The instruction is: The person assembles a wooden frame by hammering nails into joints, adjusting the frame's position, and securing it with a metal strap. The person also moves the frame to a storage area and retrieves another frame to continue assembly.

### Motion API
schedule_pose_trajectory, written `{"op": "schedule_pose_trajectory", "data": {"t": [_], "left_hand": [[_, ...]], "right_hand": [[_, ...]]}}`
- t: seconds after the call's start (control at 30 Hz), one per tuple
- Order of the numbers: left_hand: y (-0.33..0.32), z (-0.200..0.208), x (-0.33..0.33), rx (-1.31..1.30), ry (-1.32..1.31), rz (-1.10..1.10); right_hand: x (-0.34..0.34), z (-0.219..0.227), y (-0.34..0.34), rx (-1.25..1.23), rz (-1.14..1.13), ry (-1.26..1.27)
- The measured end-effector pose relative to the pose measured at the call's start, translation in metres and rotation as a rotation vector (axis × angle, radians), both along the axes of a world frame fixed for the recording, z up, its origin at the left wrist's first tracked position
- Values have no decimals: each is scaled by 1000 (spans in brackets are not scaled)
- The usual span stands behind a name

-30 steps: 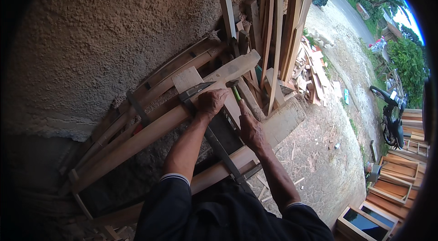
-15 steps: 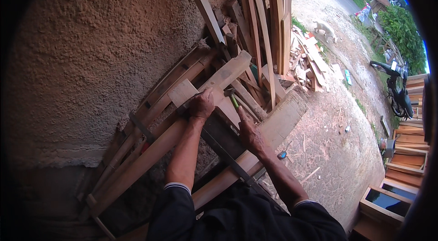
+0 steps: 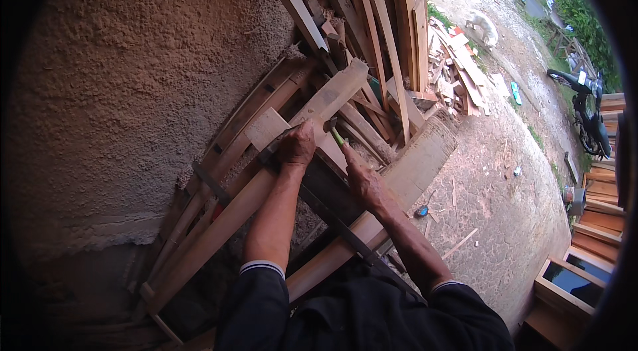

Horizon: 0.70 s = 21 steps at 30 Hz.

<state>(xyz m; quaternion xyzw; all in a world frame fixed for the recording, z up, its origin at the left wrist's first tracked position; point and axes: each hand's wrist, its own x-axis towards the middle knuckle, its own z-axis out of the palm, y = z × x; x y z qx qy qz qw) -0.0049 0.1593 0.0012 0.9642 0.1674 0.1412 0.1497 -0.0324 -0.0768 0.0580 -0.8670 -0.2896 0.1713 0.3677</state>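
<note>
Right hand (image 3: 365,185) is wrapping its grip firmly around a green-handled hammer (image 3: 337,137), pretty close to the head, probably for control. The head's sitting just beside the left hand (image 3: 296,144), which is resting at the corner of a wooden frame (image 3: 216,235), likely steadying it. Can't tell how closed that grip is. A dark metal bar (image 3: 349,237) is running across, maybe bracing the frame.

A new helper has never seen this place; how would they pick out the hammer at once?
Start at the rough brown wall on the left, then go right to the slanting wooden frame. Over it, the person's right hand grips the hammer. Its small dark head and bright green handle set it apart from the plain timber around it.
</note>
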Motion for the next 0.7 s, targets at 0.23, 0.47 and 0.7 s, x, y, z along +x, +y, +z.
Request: {"op": "schedule_pose_trajectory", "data": {"t": [0.23,0.47,0.7], "left_hand": [[0,0,-2,-54,32,11],[0,-4,-1,-26,-8,2],[2,-2,1,-22,-19,-14]], "right_hand": [[-1,6,-2,-21,13,-153],[0,3,-8,16,17,-132],[7,-6,-5,-74,57,-35]]}}
